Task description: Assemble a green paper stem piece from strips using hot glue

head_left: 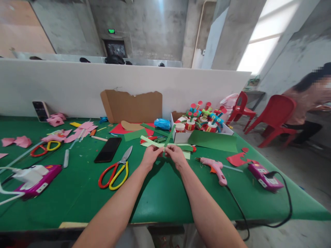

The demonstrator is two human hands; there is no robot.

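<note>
Out in front of me, my left hand [152,155] and my right hand [175,154] meet above the table, both with fingers pinched. Between them they grip paper strips joined at one end: a light green strip [148,140] pointing up and left, and a darker green strip [170,136] sticking up. The exact point where the strips cross is covered by my fingertips. Just behind my hands lie a folded green paper spring [160,140] and pieces of green card. Scissors [119,168] with one red and one yellow handle rest left of my left hand.
A pink glue gun [214,167] lies on the right, its cord running to a purple power strip [265,176]. A white box [178,137] of colourful paper figures stands behind. Left are a black phone [108,150], pink paper scraps [82,132] and another power strip [42,181].
</note>
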